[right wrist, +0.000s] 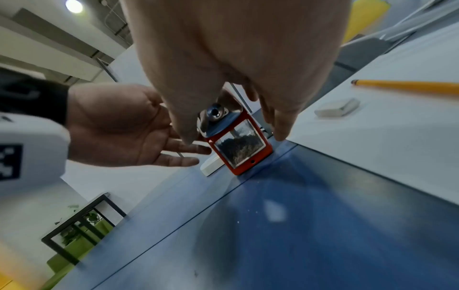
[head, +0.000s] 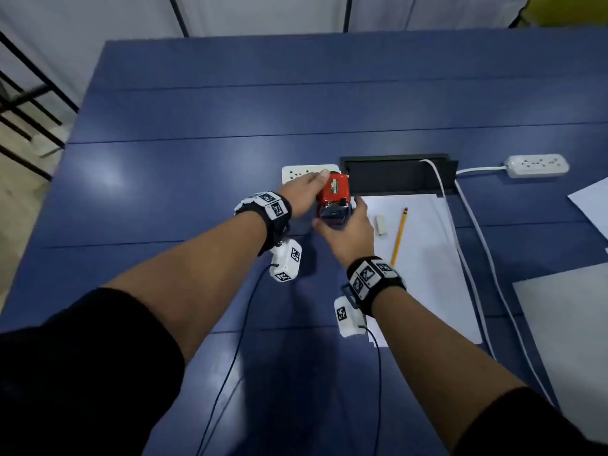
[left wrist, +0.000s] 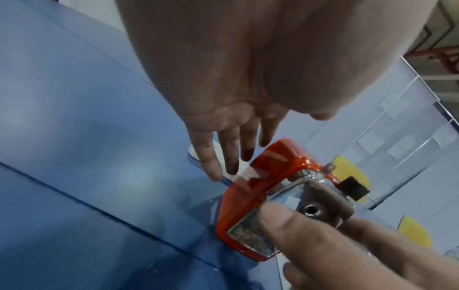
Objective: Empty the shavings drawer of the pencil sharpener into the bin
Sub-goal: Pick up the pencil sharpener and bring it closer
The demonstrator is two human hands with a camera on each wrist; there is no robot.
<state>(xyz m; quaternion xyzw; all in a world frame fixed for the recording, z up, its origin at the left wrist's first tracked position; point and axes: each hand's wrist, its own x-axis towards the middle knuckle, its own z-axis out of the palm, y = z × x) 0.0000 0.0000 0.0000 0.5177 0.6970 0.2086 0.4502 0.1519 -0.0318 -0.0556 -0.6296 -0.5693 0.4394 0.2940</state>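
The red, boxy metal-and-plastic pencil sharpener (head: 333, 199) stands upright on the dark blue slatted table (head: 204, 103), just off the left edge of a white sheet of paper (head: 424, 258) and in front of a black rectangular cable tray (head: 394, 176) sunk in the tabletop; its long axis runs away from the person, with the chromed pencil-hole face and the clear plastic shavings drawer (right wrist: 238, 148) pointing back toward them; the drawer sits shut in the base and shows dark shavings through its window; the left hand (head: 307, 189) lies along the sharpener's left side with its fingers (left wrist: 211, 157) straight and slightly spread, thumb over the top, and whether the fingers actually touch the red shell cannot be told; the right hand (head: 345, 232) reaches over the front with thumb and fingers loosely spread either side of the body, the thumb near the drawer's left edge, and it is not clear that it is pinching anything yet; the sharpener's rear is hidden by the hands; a dark label on its top carries pale writing too small to read; a yellow pencil (head: 399, 236) and a small white eraser (head: 381, 225) lie on the paper to the right, apart from each other; a white socket block (head: 296, 172) is partly covered by the left hand; a white power strip (head: 538, 165) lies far right, its cable running into the tray.
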